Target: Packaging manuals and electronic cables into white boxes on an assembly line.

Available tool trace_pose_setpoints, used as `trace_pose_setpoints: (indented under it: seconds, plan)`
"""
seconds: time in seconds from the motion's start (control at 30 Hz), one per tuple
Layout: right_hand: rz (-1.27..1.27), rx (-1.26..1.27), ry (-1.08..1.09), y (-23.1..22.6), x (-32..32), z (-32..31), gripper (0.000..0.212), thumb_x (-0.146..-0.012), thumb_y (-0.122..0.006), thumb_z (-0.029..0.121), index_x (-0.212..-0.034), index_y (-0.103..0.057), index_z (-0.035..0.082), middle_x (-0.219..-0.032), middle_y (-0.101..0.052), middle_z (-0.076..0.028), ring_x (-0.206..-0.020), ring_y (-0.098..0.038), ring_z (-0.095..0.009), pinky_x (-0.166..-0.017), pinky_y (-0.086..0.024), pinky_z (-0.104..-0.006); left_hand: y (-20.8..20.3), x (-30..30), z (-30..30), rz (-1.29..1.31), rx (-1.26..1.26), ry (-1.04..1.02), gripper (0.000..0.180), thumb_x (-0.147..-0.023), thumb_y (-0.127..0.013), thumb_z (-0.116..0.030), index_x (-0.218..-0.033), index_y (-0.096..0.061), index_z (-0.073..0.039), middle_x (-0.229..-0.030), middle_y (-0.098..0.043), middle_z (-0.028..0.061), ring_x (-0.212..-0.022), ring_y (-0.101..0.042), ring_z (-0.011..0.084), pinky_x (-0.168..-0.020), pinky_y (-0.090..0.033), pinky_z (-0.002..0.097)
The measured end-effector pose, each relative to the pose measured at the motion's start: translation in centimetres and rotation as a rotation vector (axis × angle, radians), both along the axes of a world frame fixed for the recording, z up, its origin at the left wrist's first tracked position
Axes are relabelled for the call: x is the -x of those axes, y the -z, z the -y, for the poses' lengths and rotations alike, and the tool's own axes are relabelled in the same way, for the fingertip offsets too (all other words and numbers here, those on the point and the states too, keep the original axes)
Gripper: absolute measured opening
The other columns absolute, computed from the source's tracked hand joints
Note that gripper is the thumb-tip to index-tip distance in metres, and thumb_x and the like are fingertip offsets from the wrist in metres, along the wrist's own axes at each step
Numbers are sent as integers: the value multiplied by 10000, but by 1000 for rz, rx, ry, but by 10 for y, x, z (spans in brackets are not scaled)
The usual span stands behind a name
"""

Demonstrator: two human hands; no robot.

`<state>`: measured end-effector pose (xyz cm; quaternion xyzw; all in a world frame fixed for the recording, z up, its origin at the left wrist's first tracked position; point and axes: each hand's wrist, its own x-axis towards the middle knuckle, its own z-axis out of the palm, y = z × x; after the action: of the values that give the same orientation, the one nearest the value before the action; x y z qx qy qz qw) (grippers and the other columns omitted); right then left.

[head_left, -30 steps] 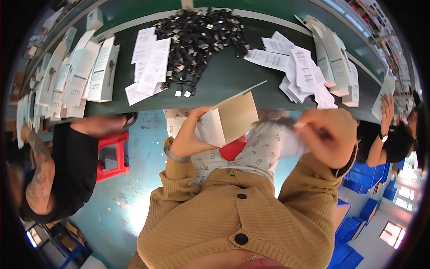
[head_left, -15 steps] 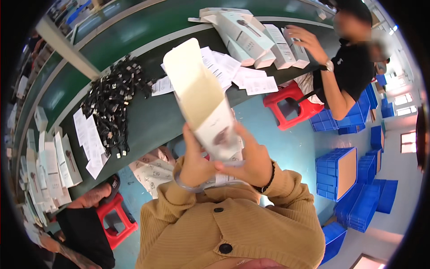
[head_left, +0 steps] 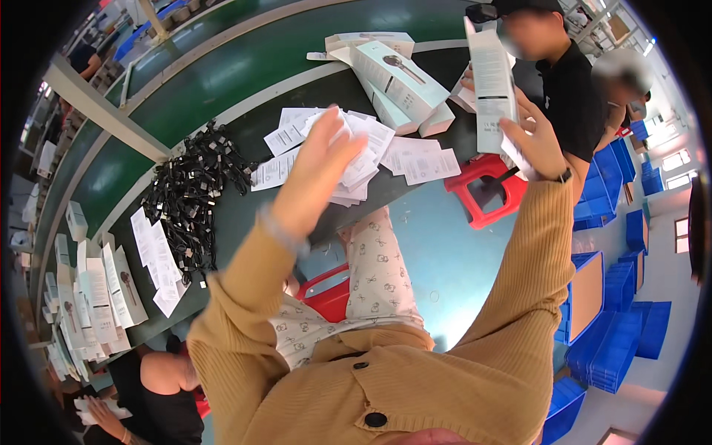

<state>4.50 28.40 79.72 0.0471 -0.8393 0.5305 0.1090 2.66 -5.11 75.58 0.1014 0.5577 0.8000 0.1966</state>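
My right hand (head_left: 535, 144) is stretched out to the far right, its fingers wrapped round a tall white carton (head_left: 495, 93) that stands upright in the air before a co-worker. A white flap or sheet shows below the palm; which of the two I cannot tell. Over a loose pile of printed leaflets (head_left: 360, 174) reaches my left hand (head_left: 315, 174), slightly blurred, thumb apart from the fingers and nothing seen in it. Beyond the leaflets lie several white cartons (head_left: 404, 78) with a picture of a dark brush-like item. Left of that hand is a heap of black cables (head_left: 189, 200).
Along the dark table's left end stand more white cartons (head_left: 96, 297), with a strip of leaflets (head_left: 157, 259) beside the cables. A red stool (head_left: 486, 196) is by the co-worker (head_left: 571, 96). Blue crates (head_left: 608, 341) fill the right side. Another person (head_left: 159, 393) sits lower left.
The open carton that both hands held before me is gone from there. My right hand has swung right with a carton; my left has let go and moved forward-left over the leaflets.
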Motion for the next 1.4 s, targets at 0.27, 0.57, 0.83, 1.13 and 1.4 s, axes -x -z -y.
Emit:
trace_pose_setpoints:
  seconds: [0.27,0.57,0.83,1.13,1.4]
  plan:
    - [-83,-1152,118,5,116,-33,731,-736,-664,456,-1227,-507,-62,-1225,-540,-230,-1130,-520,-323,-975,-398,-367,-9,127,-93,252,331,179,924,-802,-612,-509,-1484,-125,-121,-1532,-36,200,-1409,-23,385,-1108,-142,525]
    - [165,-905,391,60,139,-101,919,-659,-679,616,-1298,-459,-6,-1139,-601,-251,-1053,-596,-363,-903,-469,-385,21,147,-174,94,456,255,594,-869,-567,-274,-1383,-356,-63,-1432,-347,150,-1303,-361,331,-979,-385,568]
    - [-130,-790,602,45,91,-151,469,-770,-717,431,-773,-614,-26,-857,-648,-152,-787,-602,-205,-702,-461,-325,32,150,-231,-14,390,195,862,-723,-686,-226,-1356,-233,144,-1311,-447,259,-1204,-479,291,-969,-415,346]
    - [-288,-263,220,20,46,-61,225,-906,-626,187,-809,-635,-15,-766,-606,8,-677,-512,-46,-604,-406,-178,32,124,-149,-83,274,344,703,-833,-632,-308,-1376,-345,33,-1179,-554,172,-1045,-565,185,-837,-461,279]
    - [-273,-4,-463,42,47,184,109,-835,-669,103,-815,-640,0,-691,-561,-49,-628,-496,-100,-571,-400,-248,24,4,23,-321,38,-68,367,-840,-670,-130,-1152,-526,0,-1033,-594,56,-971,-565,104,-813,-471,249]
